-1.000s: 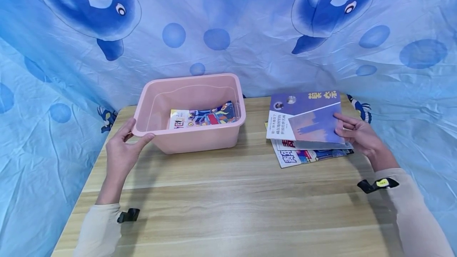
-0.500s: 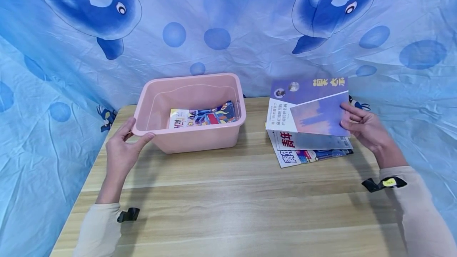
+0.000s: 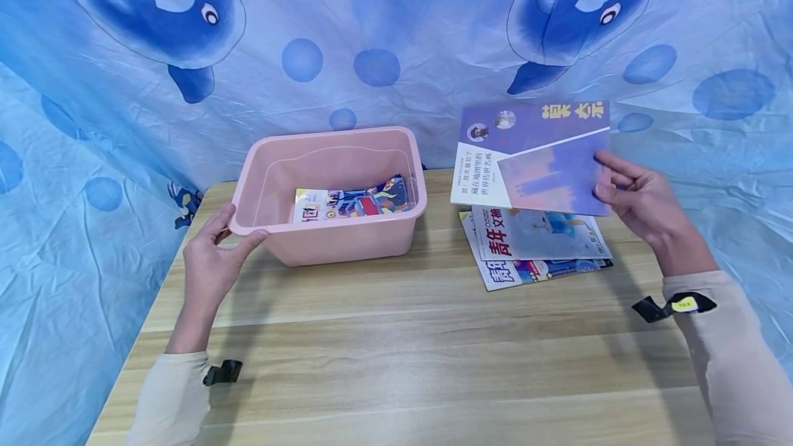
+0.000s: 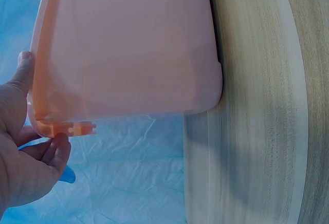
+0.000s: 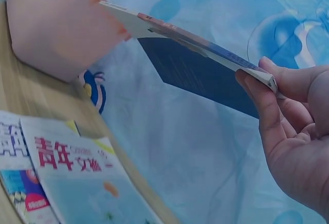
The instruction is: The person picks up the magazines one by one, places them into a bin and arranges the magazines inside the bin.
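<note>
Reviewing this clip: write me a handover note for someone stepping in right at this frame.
Left hand grips the near-left rim of the pink bin. Right hand pinches the purple magazine by its right edge, held in the air above the stack.
Done: one colourful magazine lies inside the bin.
Left: the held magazine is not yet in the bin; the stack of magazines lies on the table, right of the bin.

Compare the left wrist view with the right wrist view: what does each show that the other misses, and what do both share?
Only the left wrist view shows the left hand gripping the pink bin's rim. Only the right wrist view shows the right hand pinching the purple magazine above the stacked magazines. Both show the pink bin, the wooden table and the blue cloth.
</note>
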